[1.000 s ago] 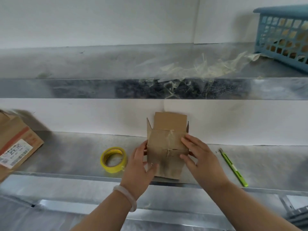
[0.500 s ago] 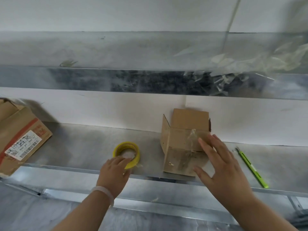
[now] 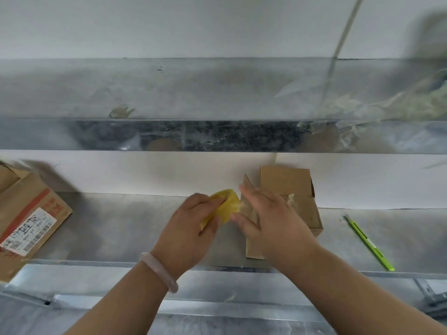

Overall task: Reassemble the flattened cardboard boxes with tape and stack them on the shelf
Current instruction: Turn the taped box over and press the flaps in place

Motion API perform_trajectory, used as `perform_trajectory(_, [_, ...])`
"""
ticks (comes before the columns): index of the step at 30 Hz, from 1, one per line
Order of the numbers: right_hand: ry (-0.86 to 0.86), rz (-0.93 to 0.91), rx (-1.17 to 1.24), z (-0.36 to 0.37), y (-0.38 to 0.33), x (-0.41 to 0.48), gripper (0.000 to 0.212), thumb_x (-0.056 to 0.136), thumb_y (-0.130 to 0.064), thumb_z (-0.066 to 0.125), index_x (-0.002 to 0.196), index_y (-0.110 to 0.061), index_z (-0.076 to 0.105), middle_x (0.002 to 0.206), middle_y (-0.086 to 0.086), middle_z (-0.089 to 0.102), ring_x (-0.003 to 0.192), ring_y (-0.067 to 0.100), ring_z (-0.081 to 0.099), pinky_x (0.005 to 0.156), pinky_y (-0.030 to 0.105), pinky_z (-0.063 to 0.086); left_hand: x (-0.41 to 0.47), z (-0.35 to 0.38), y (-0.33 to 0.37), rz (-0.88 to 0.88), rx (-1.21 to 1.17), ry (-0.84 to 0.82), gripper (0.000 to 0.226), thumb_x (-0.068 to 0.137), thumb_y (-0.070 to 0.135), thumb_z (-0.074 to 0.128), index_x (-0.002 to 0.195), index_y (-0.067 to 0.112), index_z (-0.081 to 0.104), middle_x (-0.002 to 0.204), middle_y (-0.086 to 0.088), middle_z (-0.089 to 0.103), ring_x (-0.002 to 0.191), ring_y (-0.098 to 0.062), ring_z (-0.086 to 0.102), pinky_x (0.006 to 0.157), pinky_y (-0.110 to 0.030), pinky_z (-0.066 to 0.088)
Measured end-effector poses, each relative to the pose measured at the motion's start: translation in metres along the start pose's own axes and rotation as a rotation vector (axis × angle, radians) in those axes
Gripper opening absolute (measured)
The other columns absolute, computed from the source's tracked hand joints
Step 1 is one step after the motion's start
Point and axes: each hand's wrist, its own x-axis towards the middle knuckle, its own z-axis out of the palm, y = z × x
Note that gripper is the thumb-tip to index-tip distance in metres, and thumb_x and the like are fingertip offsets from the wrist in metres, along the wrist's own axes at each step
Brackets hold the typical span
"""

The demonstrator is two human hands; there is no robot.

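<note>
Left hand (image 3: 191, 228) grips the yellow tape roll (image 3: 227, 206) just left of the small brown cardboard box (image 3: 290, 184), which sits on the grey metal shelf (image 3: 121, 226) with flaps up. Right hand (image 3: 268, 213) is at the roll, in front of the box; grip too blurred to tell

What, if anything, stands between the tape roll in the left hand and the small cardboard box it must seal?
Only the right hand, lying across the front of the box beside the tape roll that the left hand holds. Nothing else visible intervenes.
</note>
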Motion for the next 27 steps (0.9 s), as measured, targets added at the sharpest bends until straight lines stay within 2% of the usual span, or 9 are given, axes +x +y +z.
perform_trajectory(2, [0.039, 0.022, 0.09, -0.004, -0.005, 0.007, 0.035, 0.094, -0.045, 0.056, 0.128, -0.035, 0.058, 0.12, -0.013, 0.06, 0.109, 0.005, 0.054, 0.096, 0.02, 0.044, 0.003, -0.005, 0.013, 0.057, -0.029, -0.001, 0.037, 0.091, 0.034, 0.051, 0.124, 0.021, 0.064, 0.099, 0.012, 0.054, 0.089, 0.004, 0.051, 0.077, -0.002, 0.035])
perform_trajectory(5, [0.124, 0.106, 0.151, -0.014, -0.003, 0.007, 0.015, 0.092, -0.041, 0.063, 0.102, -0.034, 0.071, 0.084, -0.02, 0.059, 0.082, 0.0, 0.058, 0.068, 0.006, 0.041, 0.007, -0.009, 0.021, 0.094, -0.024, 0.001, 0.041, 0.091, 0.037, 0.046, 0.127, 0.025, 0.062, 0.099, 0.013, 0.054, 0.092, 0.006, 0.049, 0.077, 0.0, 0.033])
perform_trajectory(8, [0.04, 0.143, 0.102, -0.019, 0.0, 0.007, 0.01, 0.093, -0.043, 0.061, 0.094, -0.036, 0.068, 0.081, -0.019, 0.061, 0.075, -0.003, 0.057, 0.059, 0.006, 0.038, 0.01, -0.009, 0.023, 0.111, 0.063, -0.025, 0.042, 0.092, 0.039, 0.043, 0.128, 0.025, 0.06, 0.098, 0.015, 0.054, 0.088, 0.007, 0.047, 0.079, 0.002, 0.031])
perform_trajectory(11, [-0.017, 0.19, 0.162, -0.024, 0.004, 0.005, 0.01, 0.094, -0.037, 0.06, 0.084, -0.037, 0.06, 0.079, -0.016, 0.061, 0.069, -0.003, 0.057, 0.055, 0.008, 0.037, 0.014, -0.004, 0.029, 0.106, 0.142, -0.09, 0.047, 0.092, 0.045, 0.037, 0.128, 0.026, 0.061, 0.097, 0.012, 0.059, 0.083, 0.002, 0.049, 0.076, -0.003, 0.035])
perform_trajectory(15, [-0.03, 0.235, 0.263, -0.034, 0.01, -0.002, 0.013, 0.094, -0.035, 0.06, 0.081, -0.035, 0.059, 0.078, -0.015, 0.064, 0.069, -0.005, 0.058, 0.056, 0.01, 0.038, 0.024, -0.006, 0.034, -0.008, 0.23, -0.163, 0.047, 0.092, 0.06, 0.04, 0.13, 0.037, 0.057, 0.094, 0.012, 0.064, 0.084, -0.004, 0.055, 0.08, -0.025, 0.048])
perform_trajectory(18, [-0.013, 0.273, 0.352, -0.04, 0.013, -0.006, 0.011, 0.095, -0.032, 0.057, 0.085, -0.032, 0.061, 0.079, -0.013, 0.068, 0.073, -0.001, 0.063, 0.061, 0.012, 0.042, 0.031, -0.016, 0.041, -0.103, 0.21, -0.168, 0.047, 0.082, 0.068, 0.045, 0.119, 0.046, 0.061, 0.102, 0.021, 0.067, 0.093, -0.001, 0.06, 0.084, -0.024, 0.048])
perform_trajectory(21, [-0.01, 0.341, 0.549, -0.045, 0.015, -0.007, 0.013, 0.097, -0.026, 0.055, 0.088, -0.023, 0.064, 0.082, -0.009, 0.072, 0.07, 0.0, 0.068, 0.064, 0.014, 0.049, 0.035, -0.024, 0.047, -0.135, 0.026, -0.218, 0.044, 0.071, 0.07, 0.047, 0.11, 0.054, 0.062, 0.094, 0.034, 0.062, 0.091, 0.006, 0.058, 0.079, -0.016, 0.045])
perform_trajectory(23, [0.005, 0.379, 0.739, -0.049, 0.018, -0.008, 0.018, 0.098, -0.019, 0.055, 0.085, -0.016, 0.067, 0.087, -0.004, 0.075, 0.077, 0.008, 0.072, 0.069, 0.022, 0.055, 0.033, -0.027, 0.045, -0.146, -0.185, -0.263, 0.039, 0.072, 0.067, 0.057, 0.11, 0.059, 0.059, 0.101, 0.035, 0.062, 0.099, 0.008, 0.057, 0.08, -0.011, 0.046])
perform_trajectory(27, [0.046, 0.411, 1.06, -0.064, 0.027, -0.015, 0.022, 0.097, -0.006, 0.054, 0.078, -0.009, 0.065, 0.087, 0.01, 0.076, 0.087, 0.026, 0.073, 0.074, 0.041, 0.061, 0.022, -0.03, 0.035, -0.145, -0.437, -0.237, 0.045, 0.065, 0.06, 0.068, 0.109, 0.058, 0.062, 0.109, 0.024, 0.065, 0.105, -0.005, 0.061, 0.086, -0.027, 0.054])
